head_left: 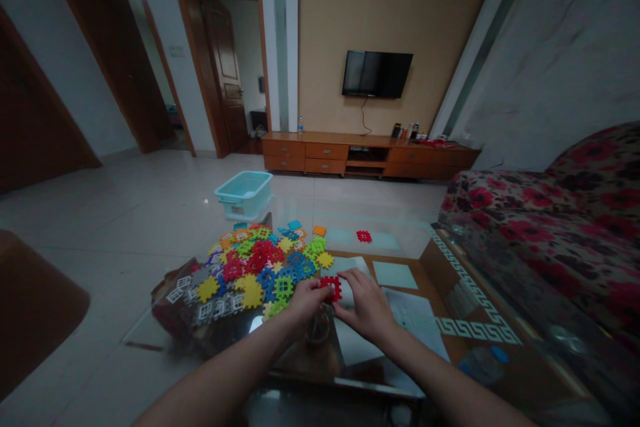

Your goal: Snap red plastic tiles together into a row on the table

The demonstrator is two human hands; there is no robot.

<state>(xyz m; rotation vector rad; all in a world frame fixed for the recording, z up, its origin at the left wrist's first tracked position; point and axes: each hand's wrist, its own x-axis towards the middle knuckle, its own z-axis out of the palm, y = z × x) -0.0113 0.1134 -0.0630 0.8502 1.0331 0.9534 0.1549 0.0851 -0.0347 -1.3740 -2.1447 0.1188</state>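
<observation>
A red interlocking tile (331, 285) is pinched between my left hand (306, 298) and my right hand (364, 303), just above a glass table top (465, 280). A heap of coloured interlocking tiles (255, 263) lies on the glass just left of my hands, in red, blue, green, yellow and orange. A single red tile (364, 236) lies alone farther back on the table.
A light blue plastic tub (245, 193) stands on the tiled floor beyond the table. A flowered sofa (560, 213) runs along the right. Papers (400, 307) show beneath the glass. A low wooden cabinet (365, 155) and wall television (377, 73) are at the far wall.
</observation>
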